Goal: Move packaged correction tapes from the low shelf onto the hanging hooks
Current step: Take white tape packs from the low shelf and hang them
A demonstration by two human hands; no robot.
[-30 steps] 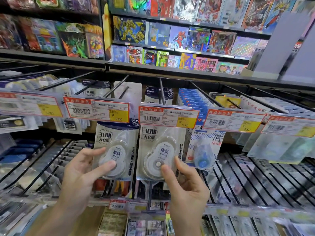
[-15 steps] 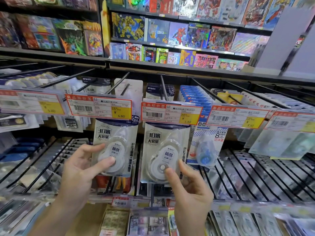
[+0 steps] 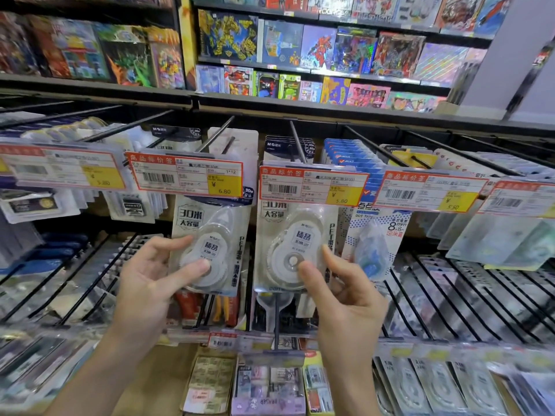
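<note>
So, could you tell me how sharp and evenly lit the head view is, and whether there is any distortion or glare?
Head view: the middle is sharp; print on the left package and right package, pinched by the left hand and right hand, reads clearly. The edges smear, and the shelf line bows from wide-angle distortion. Lighting is even, with mild glare on the price tag sleeves.
</note>
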